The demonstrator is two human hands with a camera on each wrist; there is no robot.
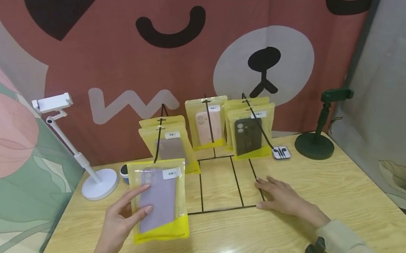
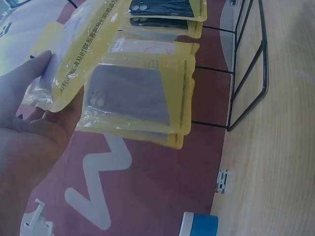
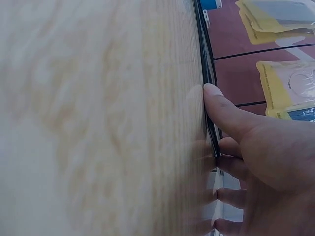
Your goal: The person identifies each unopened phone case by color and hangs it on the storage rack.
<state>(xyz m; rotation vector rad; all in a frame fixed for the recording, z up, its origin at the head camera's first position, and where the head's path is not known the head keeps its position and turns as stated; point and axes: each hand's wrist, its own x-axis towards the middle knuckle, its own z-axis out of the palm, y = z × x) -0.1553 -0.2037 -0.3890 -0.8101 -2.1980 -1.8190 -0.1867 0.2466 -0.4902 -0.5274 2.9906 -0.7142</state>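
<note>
My left hand pinches a yellow-edged pouch by its left side, thumb and a finger across the front. Inside it shows a lilac phone case. The top edge of this pouch overlaps the front tip of the left hook of a black wire display rack. Further back on that hook hang more pouches. My right hand rests at the front right corner of the rack's base, its thumb against the wire in the right wrist view.
A pouch with a pink case hangs in the middle, pouches with a black case on the right. A white phone stand is at left, a dark green stand at right. Boxed earphones lie beside the rack.
</note>
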